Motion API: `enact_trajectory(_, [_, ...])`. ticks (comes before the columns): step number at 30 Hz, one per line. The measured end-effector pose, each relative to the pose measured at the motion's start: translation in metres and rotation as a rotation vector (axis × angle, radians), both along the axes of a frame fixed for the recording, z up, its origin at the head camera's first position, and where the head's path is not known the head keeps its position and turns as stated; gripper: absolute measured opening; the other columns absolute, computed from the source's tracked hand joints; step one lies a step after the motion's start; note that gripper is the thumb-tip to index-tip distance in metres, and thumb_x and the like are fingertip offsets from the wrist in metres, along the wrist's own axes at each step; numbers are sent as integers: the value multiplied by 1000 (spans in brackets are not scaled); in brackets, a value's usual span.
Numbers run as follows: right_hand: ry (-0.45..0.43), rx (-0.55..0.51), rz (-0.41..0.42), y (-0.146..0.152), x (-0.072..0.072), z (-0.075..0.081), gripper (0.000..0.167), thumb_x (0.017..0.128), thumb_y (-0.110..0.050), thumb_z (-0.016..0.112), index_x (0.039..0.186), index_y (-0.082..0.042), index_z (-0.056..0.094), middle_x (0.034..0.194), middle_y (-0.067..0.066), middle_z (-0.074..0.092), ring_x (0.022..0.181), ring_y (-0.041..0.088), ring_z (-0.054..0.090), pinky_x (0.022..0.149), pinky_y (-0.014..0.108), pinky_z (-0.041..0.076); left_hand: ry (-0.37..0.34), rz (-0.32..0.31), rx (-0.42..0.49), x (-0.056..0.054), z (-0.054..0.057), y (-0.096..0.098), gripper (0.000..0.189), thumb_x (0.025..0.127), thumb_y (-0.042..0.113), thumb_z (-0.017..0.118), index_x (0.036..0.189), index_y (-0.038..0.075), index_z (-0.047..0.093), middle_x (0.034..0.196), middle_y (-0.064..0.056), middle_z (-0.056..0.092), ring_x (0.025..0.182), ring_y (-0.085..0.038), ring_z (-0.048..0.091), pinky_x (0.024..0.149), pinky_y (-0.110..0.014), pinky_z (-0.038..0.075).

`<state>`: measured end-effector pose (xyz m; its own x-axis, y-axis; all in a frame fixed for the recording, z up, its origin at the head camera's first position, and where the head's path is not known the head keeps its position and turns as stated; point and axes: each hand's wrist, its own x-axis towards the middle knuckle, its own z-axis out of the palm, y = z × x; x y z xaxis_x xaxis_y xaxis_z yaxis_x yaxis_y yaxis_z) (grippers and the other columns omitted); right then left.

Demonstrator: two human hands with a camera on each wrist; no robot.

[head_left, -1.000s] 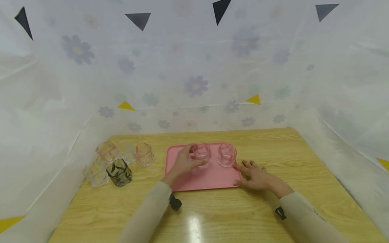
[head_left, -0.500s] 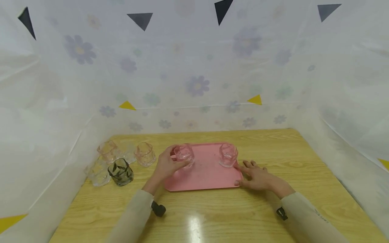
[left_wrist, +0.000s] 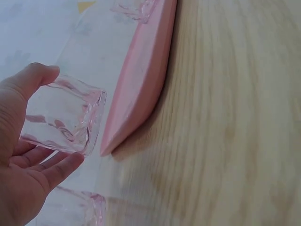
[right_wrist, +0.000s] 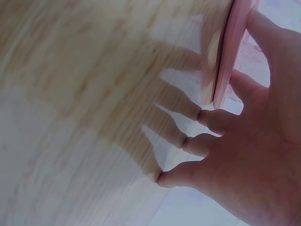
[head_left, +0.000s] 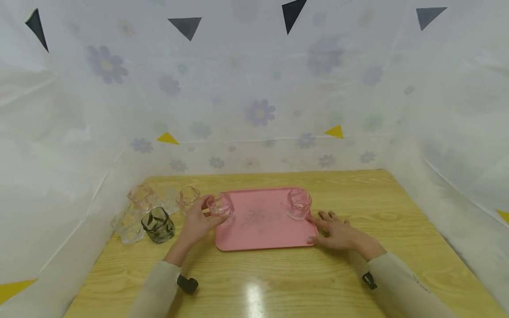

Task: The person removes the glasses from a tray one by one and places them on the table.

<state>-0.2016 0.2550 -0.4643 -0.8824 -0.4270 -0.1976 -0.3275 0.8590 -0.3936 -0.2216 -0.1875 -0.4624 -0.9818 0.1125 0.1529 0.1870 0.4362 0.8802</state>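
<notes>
My left hand [head_left: 199,222] grips a clear pink glass [left_wrist: 66,115] between thumb and fingers, over the left end of a pink tray [head_left: 265,229]. In the left wrist view that glass is off the surface, beside the tray's rounded corner. A second pink glass [head_left: 299,204] stands on the tray's back right part. My right hand [head_left: 338,232] lies at the tray's right edge with fingers spread. The right wrist view shows its thumb and index finger against the tray's rim [right_wrist: 230,52], and the other fingertips on the table.
Left of the tray, several glasses stand close together: a dark grey glass [head_left: 158,225], a clear glass [head_left: 128,226], a pink glass [head_left: 142,198] and another pink one [head_left: 187,199], just behind my left hand. White sheeting [head_left: 254,154] encloses the wooden table [head_left: 254,276].
My left hand has carried the pink glass leftward, from the tray's middle to its left edge. The right hand, the tray and the other glasses have stayed put.
</notes>
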Motion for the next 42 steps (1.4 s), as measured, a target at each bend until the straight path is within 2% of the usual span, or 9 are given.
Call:
enact_trajectory(6, [11,7,-3,-1,0,3,84,99,-64,61,165,-16,38,168,34,25,153,64,16,106,94,17,56,30,-12,6,-3,-16,82,84,25,92,150,-2,50,140,-25,57,130,-41,59,100,-53,59])
enact_trajectory(12, [7,8,0,-2,0,4,84,100,-63,61,165,-15,38,168,35,25,153,65,16,105,94,17,71,74,-61,15,-7,-28,88,83,26,93,155,3,48,141,-26,59,127,-42,62,100,-54,59])
enact_trajectory(17, [3,6,4,-4,1,5,84,100,-62,61,165,-14,37,168,35,25,153,65,17,105,94,18,89,111,-54,20,-10,-37,87,79,21,95,152,5,52,135,-25,60,125,-41,63,97,-51,61])
enact_trajectory(23, [2,2,2,-4,1,4,84,100,-62,62,165,-14,37,168,35,25,153,66,16,105,94,17,103,142,-85,24,-15,-46,85,79,21,95,150,1,53,141,-26,58,129,-42,60,97,-51,61])
enact_trajectory(30, [5,11,2,-3,0,3,85,99,-63,61,165,-15,37,168,35,25,153,65,17,105,94,18,103,182,-108,30,-18,-50,82,80,19,95,147,-4,54,135,-25,60,132,-44,59,98,-49,61])
enact_trajectory(33, [6,14,1,-3,-1,2,85,99,-63,61,165,-15,37,168,35,25,153,65,17,104,94,18,96,214,-144,31,-20,-50,83,80,20,95,148,-4,53,139,-26,59,132,-44,60,99,-50,60])
enact_trajectory(38, [-1,16,-5,-3,0,1,85,99,-63,62,165,-15,37,168,35,24,153,65,16,105,94,18,139,291,-194,34,-20,-50,83,78,21,95,144,-9,55,139,-30,62,126,-46,64,97,-52,61])
enact_trajectory(42, [-2,21,-7,-4,2,3,84,99,-63,61,165,-16,37,168,34,25,153,64,17,105,93,18,133,314,-180,35,-19,-51,84,78,20,95,145,-11,54,140,-31,61,126,-47,64,98,-51,60])
